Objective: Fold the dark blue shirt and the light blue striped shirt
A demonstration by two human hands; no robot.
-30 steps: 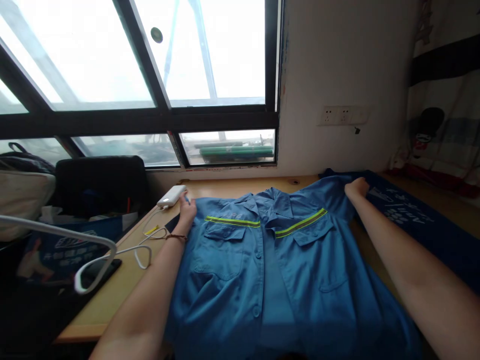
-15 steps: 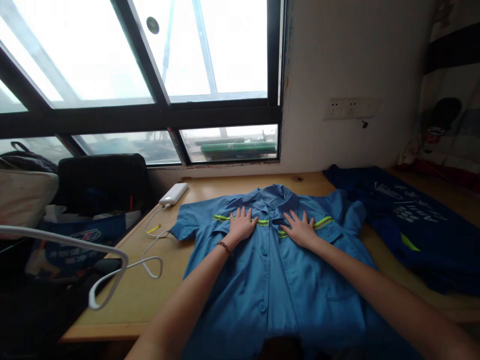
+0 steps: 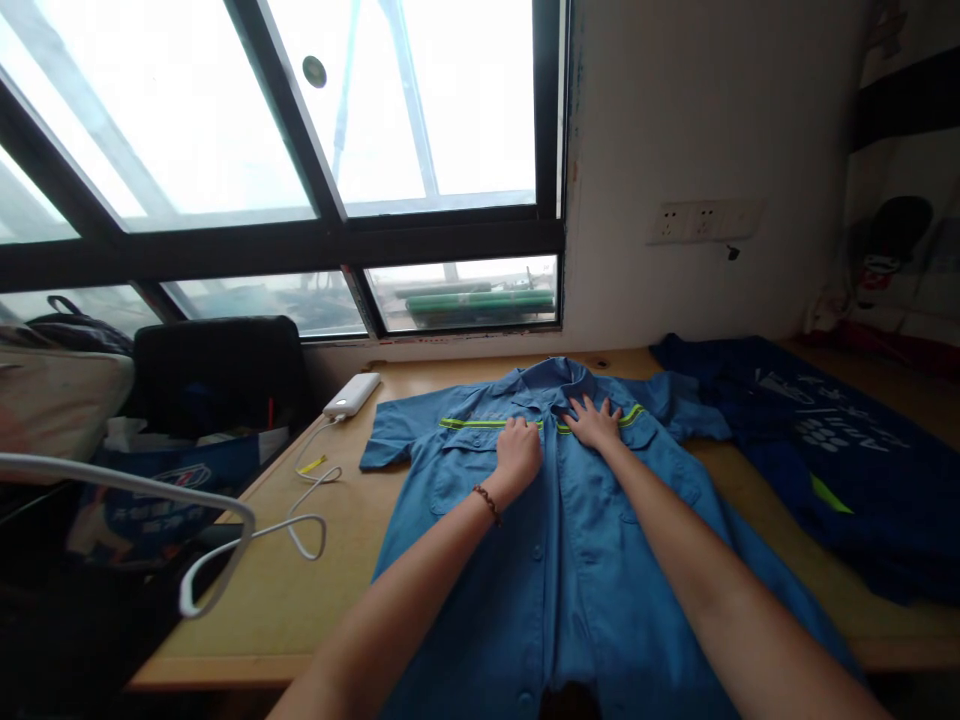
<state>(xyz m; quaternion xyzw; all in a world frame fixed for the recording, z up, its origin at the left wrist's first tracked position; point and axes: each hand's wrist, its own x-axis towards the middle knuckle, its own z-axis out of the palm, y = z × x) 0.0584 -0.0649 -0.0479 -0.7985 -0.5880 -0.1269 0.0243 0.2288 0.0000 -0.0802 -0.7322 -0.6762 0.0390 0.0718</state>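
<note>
1. The blue shirt (image 3: 502, 580) lies front up on the table (image 3: 300, 600), its collar toward the back edge and its lower part running past the front edge.
2. The left hand (image 3: 520, 448), with a bracelet (image 3: 489, 503) at its wrist, is closed, fingers curled on the shirt's front opening by the yellow stripe. Half a second ago it was spread flat on the chest.
3. The right hand (image 3: 596, 425) is open, palm down and fingers spread on the other side of the chest, just below the collar, much as in the previous frame.
4. The two front panels now lie closer together than before, when a wider gap showed between them. A second ago the hands were out at the two sleeves; now both are near the middle.
5. The dark shirt (image 3: 795, 410), with white print, covers the right end of the table from the back edge forward; a sleeve of the blue shirt reaches close to it.
6. A power bank (image 3: 352, 395) sits at the back left corner, its white cable looping near the left edge, both about where they were.
</note>
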